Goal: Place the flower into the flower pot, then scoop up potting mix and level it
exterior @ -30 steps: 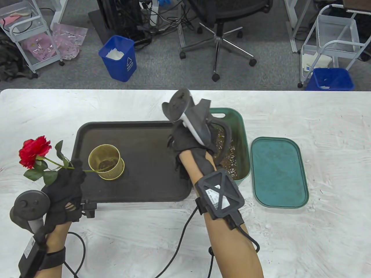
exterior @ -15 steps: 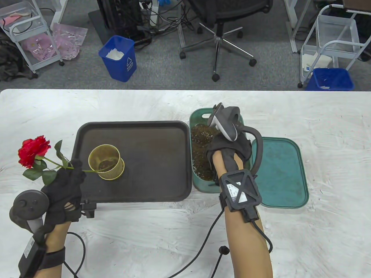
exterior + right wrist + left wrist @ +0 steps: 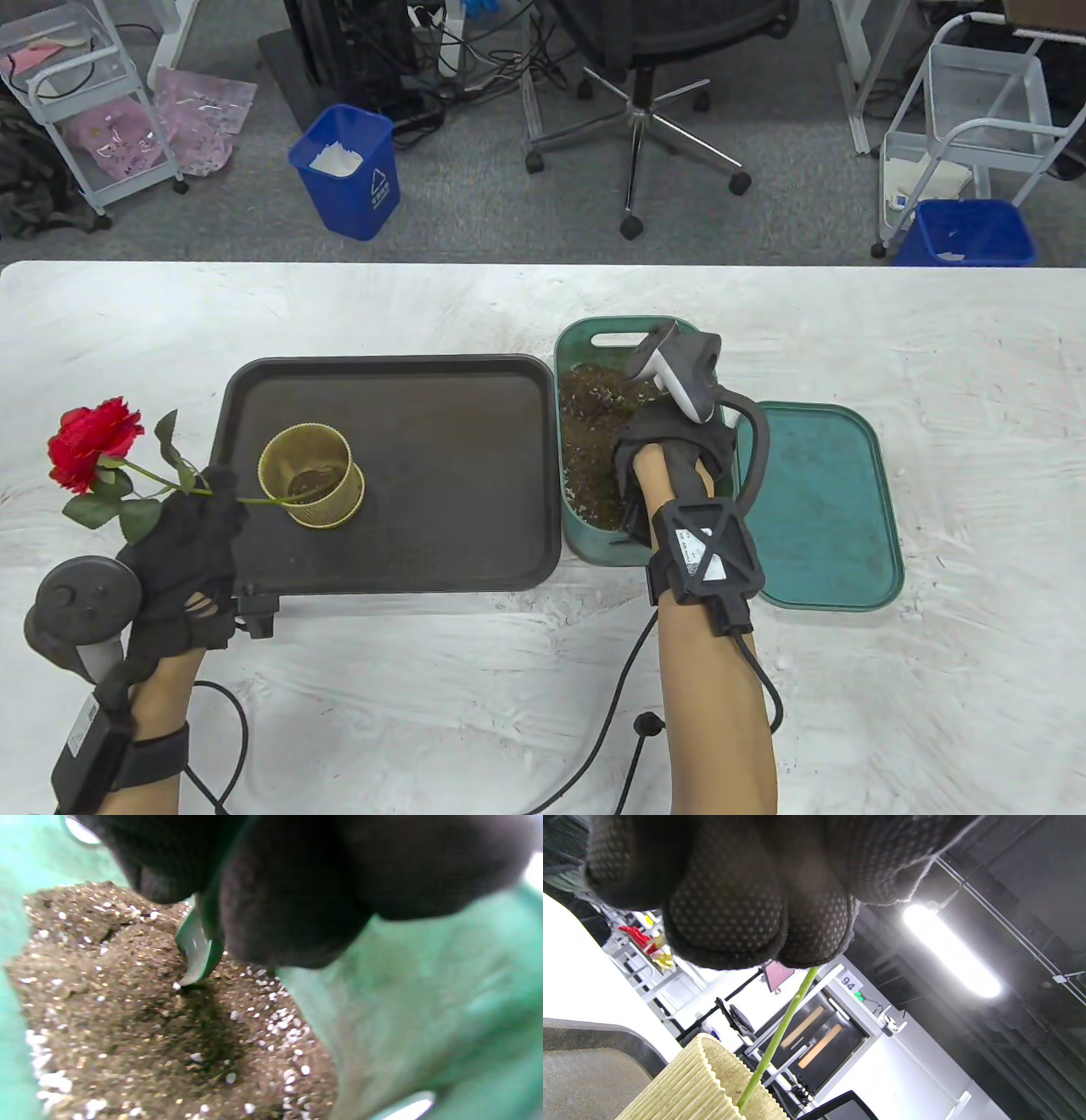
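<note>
- White surface carrying everything, streaked and scuffed.
- Dark tray left of centre, holding the flower pot in its left half.
- Teal lid lying flat at the right, just beside the green tub.
- Green tub between tray and lid, filled with brown potting mix flecked with white grains.
- Right hand lowered into the tub's right half, grip closed around a small green scoop; scoop tip touching the mix in the right wrist view.
- Left hand at the tray's near left corner, grip pinching the stem of the flower.
- Flower tilted leftward: red bloom out over the bare surface left of the tray, green stem running right, its lower end inside the flower pot.
- Flower pot yellow, ribbed, upright on the tray, with a little dark mix at the bottom.
- In the left wrist view, stem dropping from the gloved fingers past the pot's rim.
</note>
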The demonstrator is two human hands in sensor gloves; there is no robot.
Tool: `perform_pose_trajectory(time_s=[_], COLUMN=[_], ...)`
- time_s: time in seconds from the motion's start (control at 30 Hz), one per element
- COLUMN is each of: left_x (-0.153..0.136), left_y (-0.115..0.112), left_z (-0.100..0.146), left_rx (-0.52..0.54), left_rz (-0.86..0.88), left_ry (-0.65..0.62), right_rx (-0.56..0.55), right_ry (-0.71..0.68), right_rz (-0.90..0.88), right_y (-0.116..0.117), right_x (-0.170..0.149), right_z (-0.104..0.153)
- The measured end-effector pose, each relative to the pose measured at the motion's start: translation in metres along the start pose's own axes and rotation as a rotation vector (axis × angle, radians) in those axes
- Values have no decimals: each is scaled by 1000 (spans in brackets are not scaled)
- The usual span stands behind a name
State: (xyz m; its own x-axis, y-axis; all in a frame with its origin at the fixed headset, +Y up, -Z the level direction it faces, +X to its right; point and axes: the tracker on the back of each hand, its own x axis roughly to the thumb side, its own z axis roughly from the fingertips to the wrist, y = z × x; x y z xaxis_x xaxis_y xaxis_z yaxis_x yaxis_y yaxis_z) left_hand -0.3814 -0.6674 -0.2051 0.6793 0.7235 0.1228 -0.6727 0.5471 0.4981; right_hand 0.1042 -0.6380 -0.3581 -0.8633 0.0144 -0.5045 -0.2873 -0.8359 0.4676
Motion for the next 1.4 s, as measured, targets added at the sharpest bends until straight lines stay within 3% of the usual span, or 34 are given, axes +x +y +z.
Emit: perform_pose_trajectory(time_s=[0.5, 0.7, 1.4], left_x=[0, 0, 1], left_y=[0, 0, -2], left_z=[-1, 0, 1], left_rx=[0, -2, -13], left_rz=[-4, -5, -3], left_ry=[0, -5, -19], right_rx=[149, 226, 163], right_ry=[-138, -152, -186], right_rz=[-316, -474, -635], right_y=[8, 9, -33], right_x=[2, -11, -40], right_z=[-16, -18, 19])
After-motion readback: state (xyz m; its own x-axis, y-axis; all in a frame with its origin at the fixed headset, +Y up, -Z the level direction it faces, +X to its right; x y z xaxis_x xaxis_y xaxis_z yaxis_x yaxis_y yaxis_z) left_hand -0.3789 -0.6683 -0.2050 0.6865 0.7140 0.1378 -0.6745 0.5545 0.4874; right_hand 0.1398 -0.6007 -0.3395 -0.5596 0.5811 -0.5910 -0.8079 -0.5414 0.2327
